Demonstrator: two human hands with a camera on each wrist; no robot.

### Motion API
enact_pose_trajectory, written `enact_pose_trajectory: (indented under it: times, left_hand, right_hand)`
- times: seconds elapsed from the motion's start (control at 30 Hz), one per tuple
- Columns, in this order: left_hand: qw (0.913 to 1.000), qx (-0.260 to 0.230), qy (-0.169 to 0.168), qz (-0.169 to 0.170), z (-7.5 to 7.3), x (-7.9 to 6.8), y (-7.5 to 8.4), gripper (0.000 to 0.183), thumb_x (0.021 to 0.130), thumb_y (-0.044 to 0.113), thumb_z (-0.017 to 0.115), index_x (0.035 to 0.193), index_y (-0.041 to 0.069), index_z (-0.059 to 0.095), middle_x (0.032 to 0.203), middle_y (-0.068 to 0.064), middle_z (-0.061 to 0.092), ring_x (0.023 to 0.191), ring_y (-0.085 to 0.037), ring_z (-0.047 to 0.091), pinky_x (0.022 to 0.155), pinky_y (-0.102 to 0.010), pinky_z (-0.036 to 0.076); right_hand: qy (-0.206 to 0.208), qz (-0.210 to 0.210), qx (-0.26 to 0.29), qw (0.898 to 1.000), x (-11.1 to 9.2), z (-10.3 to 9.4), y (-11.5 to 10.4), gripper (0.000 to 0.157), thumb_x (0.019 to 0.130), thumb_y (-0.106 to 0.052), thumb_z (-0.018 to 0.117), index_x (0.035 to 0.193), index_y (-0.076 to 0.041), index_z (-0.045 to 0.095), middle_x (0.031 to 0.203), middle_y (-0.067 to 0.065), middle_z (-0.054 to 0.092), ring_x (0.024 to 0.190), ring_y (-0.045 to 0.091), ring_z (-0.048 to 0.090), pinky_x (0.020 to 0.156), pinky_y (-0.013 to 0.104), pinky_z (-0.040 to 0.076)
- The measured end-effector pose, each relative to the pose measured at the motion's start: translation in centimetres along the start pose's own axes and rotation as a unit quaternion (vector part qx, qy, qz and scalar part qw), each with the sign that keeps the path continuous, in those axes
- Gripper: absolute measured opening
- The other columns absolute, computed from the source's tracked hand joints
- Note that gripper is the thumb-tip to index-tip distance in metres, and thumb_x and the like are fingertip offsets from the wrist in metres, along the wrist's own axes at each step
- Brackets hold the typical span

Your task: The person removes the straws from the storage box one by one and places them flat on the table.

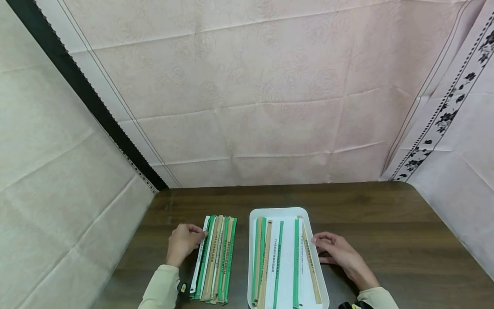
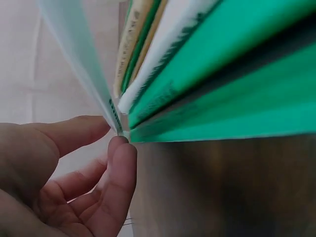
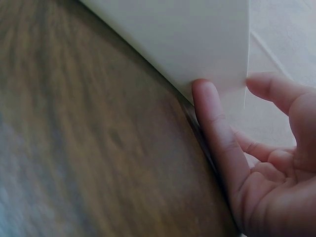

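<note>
My left hand point(image 1: 182, 242) is at the left edge of a bundle of slim printed packets point(image 1: 215, 262), coloured green, white and tan. Thumb and index finger pinch the end of a white packet point(image 2: 81, 64), which tilts away from the green ones in the left wrist view. On the other side, my right hand point(image 1: 341, 253) holds the right edge of a white tray point(image 1: 278, 211). In the right wrist view one fingertip lies against the tray's outer wall point(image 3: 197, 39) and another is at its rim. More packets point(image 1: 265, 262) lie lengthwise inside the tray, spaced apart in groups.
Bundle and tray stand side by side on a dark wooden table point(image 1: 366, 214), with a narrow gap between them. Pale patterned cloth point(image 1: 270, 107) hangs behind the table, and further cloth panels point(image 1: 58, 193) close in both sides.
</note>
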State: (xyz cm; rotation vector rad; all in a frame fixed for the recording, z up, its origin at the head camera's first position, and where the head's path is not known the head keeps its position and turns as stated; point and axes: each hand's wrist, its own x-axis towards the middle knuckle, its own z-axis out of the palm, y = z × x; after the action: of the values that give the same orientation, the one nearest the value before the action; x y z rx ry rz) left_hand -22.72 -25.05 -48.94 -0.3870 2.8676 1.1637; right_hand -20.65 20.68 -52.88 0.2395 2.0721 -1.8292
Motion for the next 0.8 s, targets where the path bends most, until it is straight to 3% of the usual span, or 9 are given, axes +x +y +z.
enact_pose_trajectory:
  times: [0.2,0.37,0.57,0.8]
  left_hand:
    - [0.9998,0.010,0.014,0.013,1.0,0.2,-0.6,0.019,0.096,0.024,0.078,0.096,0.005,0.079,0.079,-0.001,0.075,0.066,-0.014,0.068,0.056,-0.032,0.055]
    - [0.9994,0.013,0.020,0.024,0.7,0.3,-0.3,0.022,0.098,0.026,0.076,0.098,0.004,0.080,0.079,-0.002,0.075,0.064,-0.014,0.067,0.055,-0.032,0.054]
    - [0.9950,0.032,0.033,0.089,0.2,-0.2,2.8,0.020,0.099,0.026,0.074,0.101,0.006,0.081,0.083,-0.003,0.073,0.065,-0.014,0.061,0.055,-0.032,0.048]
    - [0.9902,-0.003,-0.008,0.139,1.0,-2.1,7.3,0.024,0.101,0.030,0.072,0.114,0.011,0.079,0.096,-0.002,0.074,0.069,-0.014,0.061,0.057,-0.033,0.048]
  right_hand:
    - [0.007,0.004,-0.002,1.000,-0.1,0.1,0.0,0.051,0.104,-0.032,0.070,0.137,0.004,0.059,0.110,0.009,0.074,0.097,0.021,0.069,0.081,0.039,0.064]
    - [0.009,0.002,-0.001,1.000,-0.2,0.0,-0.1,0.050,0.104,-0.031,0.070,0.137,0.005,0.059,0.110,0.009,0.074,0.097,0.021,0.069,0.081,0.039,0.064]
    - [0.012,-0.002,0.001,1.000,-0.3,-0.4,-0.2,0.052,0.104,-0.032,0.070,0.137,0.005,0.058,0.112,0.009,0.074,0.097,0.020,0.069,0.080,0.038,0.063]
    - [-0.018,-0.023,0.005,1.000,-0.3,-0.2,0.2,0.056,0.104,-0.032,0.070,0.140,0.008,0.055,0.115,0.010,0.073,0.099,0.020,0.069,0.082,0.038,0.063]
